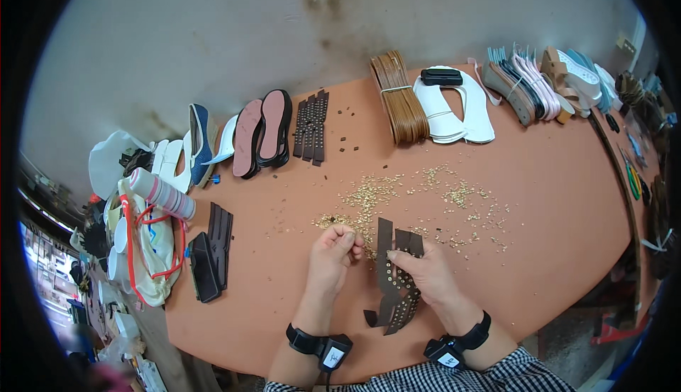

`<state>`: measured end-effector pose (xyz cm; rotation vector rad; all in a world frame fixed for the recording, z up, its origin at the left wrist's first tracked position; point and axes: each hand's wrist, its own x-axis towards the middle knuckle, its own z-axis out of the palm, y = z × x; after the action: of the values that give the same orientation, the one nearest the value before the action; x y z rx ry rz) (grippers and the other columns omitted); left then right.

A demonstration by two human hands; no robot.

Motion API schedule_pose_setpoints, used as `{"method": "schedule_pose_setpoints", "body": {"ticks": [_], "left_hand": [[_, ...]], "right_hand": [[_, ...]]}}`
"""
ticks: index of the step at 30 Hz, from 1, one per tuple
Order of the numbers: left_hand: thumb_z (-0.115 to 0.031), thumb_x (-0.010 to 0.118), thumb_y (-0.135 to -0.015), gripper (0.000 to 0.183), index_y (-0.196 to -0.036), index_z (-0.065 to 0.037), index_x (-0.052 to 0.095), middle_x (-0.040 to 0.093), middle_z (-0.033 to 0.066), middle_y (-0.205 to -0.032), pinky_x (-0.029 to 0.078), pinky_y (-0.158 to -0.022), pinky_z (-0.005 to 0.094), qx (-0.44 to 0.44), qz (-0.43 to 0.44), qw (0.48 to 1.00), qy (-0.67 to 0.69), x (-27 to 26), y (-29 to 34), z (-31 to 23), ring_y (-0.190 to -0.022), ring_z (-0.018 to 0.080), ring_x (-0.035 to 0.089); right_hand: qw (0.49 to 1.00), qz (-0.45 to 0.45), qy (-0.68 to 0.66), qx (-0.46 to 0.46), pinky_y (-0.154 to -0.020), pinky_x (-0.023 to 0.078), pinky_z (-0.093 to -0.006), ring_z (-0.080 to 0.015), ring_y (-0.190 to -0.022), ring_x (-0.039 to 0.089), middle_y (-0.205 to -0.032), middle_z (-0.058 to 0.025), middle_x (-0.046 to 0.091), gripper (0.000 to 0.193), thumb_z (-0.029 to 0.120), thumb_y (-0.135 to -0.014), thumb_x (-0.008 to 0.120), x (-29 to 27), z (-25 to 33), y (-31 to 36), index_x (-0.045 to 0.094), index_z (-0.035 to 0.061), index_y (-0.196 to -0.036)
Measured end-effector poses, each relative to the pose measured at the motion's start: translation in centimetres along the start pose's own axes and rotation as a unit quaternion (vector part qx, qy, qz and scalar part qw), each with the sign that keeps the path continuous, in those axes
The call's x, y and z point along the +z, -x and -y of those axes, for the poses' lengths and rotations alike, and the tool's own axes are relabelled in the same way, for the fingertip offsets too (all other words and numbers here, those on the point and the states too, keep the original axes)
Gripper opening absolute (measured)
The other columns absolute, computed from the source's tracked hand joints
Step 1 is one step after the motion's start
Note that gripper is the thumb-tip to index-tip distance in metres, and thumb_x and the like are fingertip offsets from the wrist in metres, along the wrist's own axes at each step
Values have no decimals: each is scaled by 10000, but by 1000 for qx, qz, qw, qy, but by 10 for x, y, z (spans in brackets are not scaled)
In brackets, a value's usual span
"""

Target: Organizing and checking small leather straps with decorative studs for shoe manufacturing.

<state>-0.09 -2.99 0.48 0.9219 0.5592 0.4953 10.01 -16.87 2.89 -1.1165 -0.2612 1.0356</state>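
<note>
My right hand (428,275) grips several dark brown shoe straps (385,257), its thumb lying across them. Some straps carry rows of small gold eyelets or studs, while others look plain. Just left of the straps, my left hand (330,258) is closed in a pinch; anything between the fingertips is too small to make out. Beyond both hands, small gold metal pieces (369,197) lie scattered over the brown tabletop (284,278). Farther back rests a stack of dark studded straps (311,128) with tiny dark bits beside it.
Pink-topped soles (275,128), a bundle of brown strips (399,101) and white U-shaped pieces (474,112) line the back. Wedge soles (511,94) stand at back right. On the left are a striped cylinder (162,193), a white bag with red trim (152,257) and dark strips (220,236).
</note>
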Motion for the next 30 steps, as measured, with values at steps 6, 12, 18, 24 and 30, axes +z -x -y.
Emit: {"method": "schedule_pose_setpoints", "body": {"ticks": [6,12,18,24,30], "left_hand": [[-73,508,-861,38,-836,-45,499,542,64,-782,443,-623,258,-37,55,985,160,-6,-1,0,-677,129,500],[-45,587,-796,47,-821,-40,547,539,42,-715,446,-581,297,68,-90,985,-133,-28,-7,-6,-642,143,525],[-21,644,-686,85,-762,-36,610,559,76,-722,437,-635,306,286,-120,715,-627,-34,-7,-4,-691,203,539],[-64,653,-672,86,-749,-46,619,545,101,-735,409,-710,350,284,-82,699,-651,-17,-7,1,-766,269,506],[-69,590,-726,52,-755,-30,571,539,119,-756,414,-697,374,291,-69,658,-691,-12,-13,4,-764,298,507]], "right_hand": [[1000,-13,-7,-6,-511,426,-203,-59,-573,510,-689,4,563,74,35,-796,580,1,-3,-2,584,9,-866],[998,-46,3,-40,-501,444,-210,-73,-547,524,-689,-11,578,73,25,-793,578,-7,5,-5,577,15,-866],[997,-22,-69,31,-510,472,-227,-89,-551,544,-694,-24,581,74,4,-784,569,-9,11,-4,571,16,-857],[993,8,-79,91,-521,487,-235,-92,-569,554,-706,-30,582,102,6,-789,552,-9,14,-1,567,21,-889],[990,32,-90,107,-520,493,-232,-92,-580,562,-712,-27,585,113,18,-793,556,-2,15,1,569,25,-905]]}}
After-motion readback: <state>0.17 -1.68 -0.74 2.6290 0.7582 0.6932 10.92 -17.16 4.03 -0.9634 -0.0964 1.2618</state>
